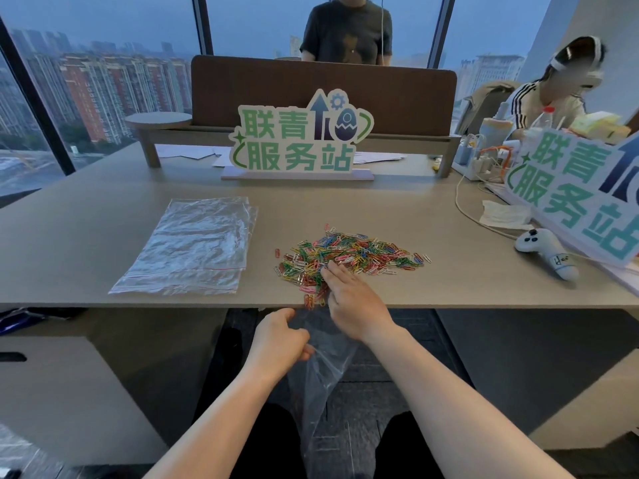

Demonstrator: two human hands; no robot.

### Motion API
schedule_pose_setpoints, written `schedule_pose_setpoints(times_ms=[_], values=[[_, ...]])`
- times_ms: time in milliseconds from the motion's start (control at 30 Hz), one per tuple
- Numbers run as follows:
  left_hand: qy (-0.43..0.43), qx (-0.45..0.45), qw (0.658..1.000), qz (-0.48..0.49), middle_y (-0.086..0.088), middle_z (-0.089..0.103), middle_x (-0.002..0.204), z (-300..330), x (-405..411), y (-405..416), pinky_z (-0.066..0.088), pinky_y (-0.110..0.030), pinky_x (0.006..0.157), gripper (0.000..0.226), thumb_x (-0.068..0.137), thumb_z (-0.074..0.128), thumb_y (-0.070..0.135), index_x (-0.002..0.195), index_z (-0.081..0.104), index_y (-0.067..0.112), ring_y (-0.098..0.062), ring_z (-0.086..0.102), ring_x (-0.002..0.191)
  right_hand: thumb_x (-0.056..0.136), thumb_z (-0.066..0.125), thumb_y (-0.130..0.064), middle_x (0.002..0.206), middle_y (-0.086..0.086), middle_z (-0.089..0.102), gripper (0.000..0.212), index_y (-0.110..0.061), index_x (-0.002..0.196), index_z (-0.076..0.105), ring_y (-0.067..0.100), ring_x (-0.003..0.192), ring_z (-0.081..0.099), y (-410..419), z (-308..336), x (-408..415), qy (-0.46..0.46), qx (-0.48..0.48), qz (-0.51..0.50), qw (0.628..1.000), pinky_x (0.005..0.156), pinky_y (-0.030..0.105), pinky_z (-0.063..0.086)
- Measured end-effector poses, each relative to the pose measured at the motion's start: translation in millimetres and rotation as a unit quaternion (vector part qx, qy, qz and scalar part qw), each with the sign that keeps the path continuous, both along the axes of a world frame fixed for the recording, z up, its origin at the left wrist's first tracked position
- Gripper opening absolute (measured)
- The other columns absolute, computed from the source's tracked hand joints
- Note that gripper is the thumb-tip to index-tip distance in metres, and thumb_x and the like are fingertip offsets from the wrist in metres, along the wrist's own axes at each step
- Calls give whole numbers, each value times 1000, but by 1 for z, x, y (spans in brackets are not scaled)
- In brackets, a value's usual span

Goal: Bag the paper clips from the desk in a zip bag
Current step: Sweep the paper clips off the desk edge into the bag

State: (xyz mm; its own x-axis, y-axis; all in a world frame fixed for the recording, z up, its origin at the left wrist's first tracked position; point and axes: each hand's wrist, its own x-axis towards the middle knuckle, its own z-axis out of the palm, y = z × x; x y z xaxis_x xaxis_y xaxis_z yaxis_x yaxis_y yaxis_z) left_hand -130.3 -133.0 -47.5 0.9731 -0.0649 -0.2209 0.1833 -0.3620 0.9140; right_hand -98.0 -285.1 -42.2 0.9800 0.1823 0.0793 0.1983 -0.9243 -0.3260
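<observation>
At the near edge of the desk (103,243), I read the step in hand as the transfer itself: clips are being swept off the tabletop into a bag held below the edge.

1. The left hand (280,340) is below desk level, fingers pinched shut on the upper edge of a clear zip bag (321,382), which hangs down between my knees. I cannot tell how wide its mouth stands open.
2. The right hand (349,299) lies flat and spread on the desktop, fingers touching the near side of the paper clips (349,254). It clamps nothing.
3. The clips form a loose multicoloured heap in the middle of the desk; a thin trail of them reaches the edge just above the bag. Most of the heap is not yet bagged.
4. A stack of spare bags (190,247) lies flat to the left, well apart from the heap.

My judgement of the next move: it calls for a raking pull toward the edge, with the bag mouth kept directly under the trail. The risk is clips missing the opening and dropping to the floor.
</observation>
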Motion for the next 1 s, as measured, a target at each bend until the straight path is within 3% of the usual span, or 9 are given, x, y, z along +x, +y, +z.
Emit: schedule_pose_setpoints(times_ms=[100,267,567,633,733,767,867,1000], values=[[-8,7,1000,0,3,65,76,0,1,2,59,-26,58,61,82,48,-5,141,41,5,-22,73,64,102,25,-19,162,0,9,52,-14,153,16,12,149,2,3,-3,-4,-10,-3,13,1000,120,29,1],[-5,6,1000,10,-6,70,76,0,1,5,60,-28,61,60,82,50,-3,141,40,5,-22,73,64,101,27,-18,162,0,11,52,-14,153,19,11,149,5,10,-8,-16,-28,13,29,999,121,30,4],[-19,10,1000,16,11,54,70,3,-2,10,60,-35,66,60,82,51,-6,141,41,3,-27,73,66,100,28,-15,161,-3,14,53,-17,152,22,9,148,7,20,-11,-43,-49,25,44,997,120,27,3],[-19,10,1000,16,11,55,77,2,-3,11,60,-34,65,60,82,51,-6,141,40,2,-26,72,66,99,30,-14,161,-3,16,53,-17,152,23,8,148,9,22,-12,-50,-58,32,53,996,119,24,3],[-21,7,1000,16,-6,64,106,1,-2,12,61,-37,65,57,82,52,-4,138,45,2,-26,73,67,96,33,-8,159,-5,23,55,-19,151,29,6,146,15,26,-10,-58,-71,75,58,993,114,15,5],[-21,4,1000,17,-7,66,107,1,-2,12,62,-38,65,53,81,52,-4,134,50,2,-25,73,67,95,34,-5,158,-6,26,56,-19,150,31,5,146,17,26,-8,-58,-76,93,53,991,112,14,8],[-17,0,1000,17,2,65,81,1,-2,14,60,-34,61,53,82,50,-5,134,49,4,-22,71,63,93,34,0,157,-5,28,58,-17,148,34,7,146,18,21,-3,-46,-90,116,26,989,114,17,11],[-6,-4,1000,13,6,60,73,2,-3,16,60,-31,64,62,84,49,-6,144,35,3,-22,72,66,95,32,-3,160,-5,19,59,-17,152,24,9,148,10,15,3,-15,-52,89,5,995,121,30,13]])
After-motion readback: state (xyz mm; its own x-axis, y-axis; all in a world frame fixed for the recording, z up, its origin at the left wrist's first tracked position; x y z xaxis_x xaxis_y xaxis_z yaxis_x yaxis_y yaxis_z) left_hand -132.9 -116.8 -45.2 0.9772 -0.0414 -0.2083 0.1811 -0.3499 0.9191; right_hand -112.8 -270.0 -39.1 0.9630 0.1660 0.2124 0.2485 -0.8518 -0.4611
